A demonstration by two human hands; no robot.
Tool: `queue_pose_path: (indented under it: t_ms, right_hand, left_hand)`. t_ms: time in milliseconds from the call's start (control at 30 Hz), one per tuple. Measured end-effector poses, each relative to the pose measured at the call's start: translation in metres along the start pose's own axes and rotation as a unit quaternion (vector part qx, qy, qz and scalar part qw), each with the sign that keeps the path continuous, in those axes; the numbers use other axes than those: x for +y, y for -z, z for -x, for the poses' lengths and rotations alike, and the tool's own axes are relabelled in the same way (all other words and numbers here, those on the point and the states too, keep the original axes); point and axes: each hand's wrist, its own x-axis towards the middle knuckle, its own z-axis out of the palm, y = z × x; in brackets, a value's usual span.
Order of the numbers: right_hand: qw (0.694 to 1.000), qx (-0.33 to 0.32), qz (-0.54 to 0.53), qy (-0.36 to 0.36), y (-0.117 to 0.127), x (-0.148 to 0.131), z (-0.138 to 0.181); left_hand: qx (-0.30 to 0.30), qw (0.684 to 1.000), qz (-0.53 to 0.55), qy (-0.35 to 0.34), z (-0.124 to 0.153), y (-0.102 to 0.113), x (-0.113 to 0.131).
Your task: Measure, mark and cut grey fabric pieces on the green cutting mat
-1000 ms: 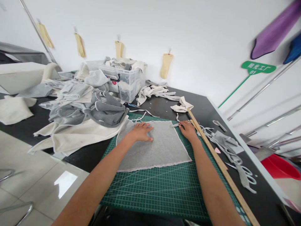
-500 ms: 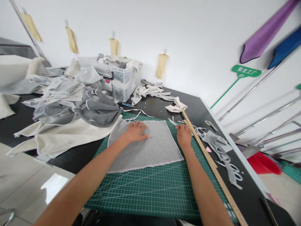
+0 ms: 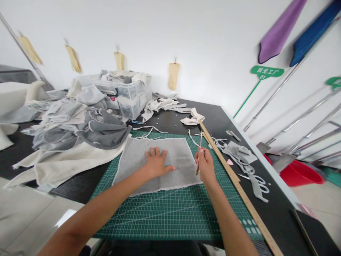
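A grey fabric square (image 3: 138, 165) lies on the green cutting mat (image 3: 170, 213). My left hand (image 3: 156, 163) rests flat on the middle of it, fingers spread. At the fabric's right edge, my right hand (image 3: 204, 164) is closed around a thin tool (image 3: 199, 149) with a pale handle and a metal tip; the tool points up and away from me. What kind of tool it is I cannot make out.
A long wooden ruler (image 3: 234, 181) runs along the mat's right side. Grey strips and scraps (image 3: 245, 156) lie beyond it. A heap of grey and cream fabric (image 3: 71, 131) and a clear bin (image 3: 125, 96) are at the left back. A red basin (image 3: 301, 174) is off the table's right edge.
My right hand has lifted the thin tool off the table near the fabric's far right corner and drawn back toward me. My left hand slid nearer on the fabric.
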Motion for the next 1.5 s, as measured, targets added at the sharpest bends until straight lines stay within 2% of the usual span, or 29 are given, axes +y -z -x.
queue_pose_path:
  t_ms: [67,133,267,333,400,500,533,633,667,767,900,967,1033,1100,1167,1233,1300,1367,1500]
  right_hand:
    - [0.986,-0.03,-0.14,-0.09,0.004,-0.01,-0.004]
    - [0.961,-0.074,-0.232,-0.133,0.01,-0.022,-0.005]
    - [0.926,-0.115,-0.341,-0.116,0.017,-0.045,0.002]
    - [0.91,-0.143,-0.37,-0.12,0.015,-0.052,0.007]
    - [0.894,-0.181,-0.387,-0.133,0.012,-0.056,0.012]
    - [0.877,-0.215,-0.407,-0.14,0.006,-0.056,0.017]
    - [0.872,-0.224,-0.411,-0.143,0.005,-0.056,0.018]
    - [0.857,-0.268,-0.401,-0.18,0.001,-0.054,0.023]
    - [0.854,-0.28,-0.393,-0.195,-0.001,-0.053,0.024]
    - [0.849,-0.291,-0.378,-0.229,-0.005,-0.052,0.027]
    - [0.829,-0.311,-0.397,-0.24,-0.013,-0.05,0.033]
    - [0.829,-0.318,-0.398,-0.232,-0.019,-0.048,0.037]
    - [0.835,-0.32,-0.386,-0.226,-0.024,-0.045,0.042]
    - [0.845,-0.318,-0.368,-0.223,-0.029,-0.041,0.046]
    - [0.853,-0.311,-0.35,-0.229,-0.034,-0.037,0.049]
    - [0.858,-0.308,-0.328,-0.245,-0.037,-0.032,0.05]
    - [0.861,-0.313,-0.303,-0.262,-0.04,-0.027,0.052]
    - [0.861,-0.316,-0.291,-0.273,-0.042,-0.023,0.054]
    - [0.848,-0.295,-0.328,-0.295,-0.041,-0.017,0.064]
  left_hand:
    - [-0.038,0.998,0.009,-0.055,-0.003,0.002,0.005]
    - [-0.074,0.989,0.019,-0.13,-0.01,0.006,0.009]
    - [-0.134,0.947,0.029,-0.289,-0.032,0.024,0.015]
    - [-0.159,0.937,0.019,-0.31,-0.037,0.033,0.021]
    - [-0.148,0.947,-0.001,-0.285,-0.031,0.037,0.03]
    - [-0.036,0.983,-0.043,-0.175,0.0,0.03,0.048]
    - [-0.031,0.988,-0.046,-0.145,0.014,0.025,0.053]
    - [-0.079,0.993,0.013,-0.088,0.055,0.006,0.061]
    - [-0.066,0.994,0.025,-0.081,0.066,0.001,0.059]
    - [-0.033,0.992,0.027,-0.116,0.083,0.001,0.041]
    - [-0.051,0.967,0.021,-0.249,0.079,0.021,-0.004]
    - [-0.028,0.955,0.026,-0.295,0.075,0.028,-0.023]
    - [0.058,0.963,0.026,-0.261,0.075,0.029,-0.032]
    - [0.15,0.968,0.023,-0.198,0.082,0.024,-0.032]
    - [0.195,0.968,0.027,-0.158,0.096,0.018,-0.025]
    - [0.186,0.97,0.05,-0.151,0.116,0.013,-0.017]
    - [0.144,0.969,0.078,-0.184,0.138,0.009,-0.01]
    - [0.126,0.965,0.104,-0.206,0.159,0.008,-0.008]
    - [0.109,0.961,0.14,-0.211,0.184,0.008,-0.013]
